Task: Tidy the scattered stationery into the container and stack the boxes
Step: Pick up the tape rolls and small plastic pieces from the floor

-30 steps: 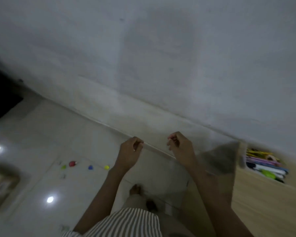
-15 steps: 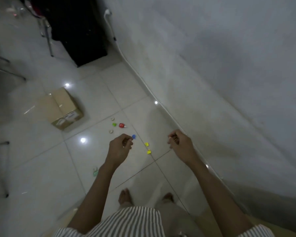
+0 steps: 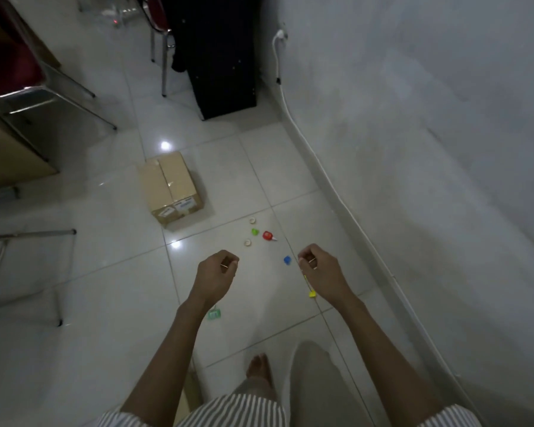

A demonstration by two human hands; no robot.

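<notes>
Small stationery pieces lie scattered on the white tiled floor: a red piece (image 3: 267, 235), a green one (image 3: 255, 232), two pale tape rolls (image 3: 252, 220) (image 3: 248, 242), a blue piece (image 3: 287, 259), a yellow piece (image 3: 312, 293), and a pale green one (image 3: 214, 314) partly behind my left forearm. A taped cardboard box (image 3: 170, 188) sits beyond them. My left hand (image 3: 218, 272) and right hand (image 3: 319, 269) hover above the floor with fingers curled in. A small glint shows at each hand's fingers. No container is in view.
A black cabinet (image 3: 225, 57) stands at the back beside the right wall, where a white cable (image 3: 290, 112) runs down to the skirting. Metal chair legs (image 3: 164, 57), a chair frame (image 3: 43, 97) and a wooden unit (image 3: 7, 155) crowd the left. My bare foot (image 3: 258, 368) is below.
The view has swung from the wall down to the floor. The desk with its pen-filled container has left the frame. The box and scattered pieces came into view. Both hands keep their curled pose.
</notes>
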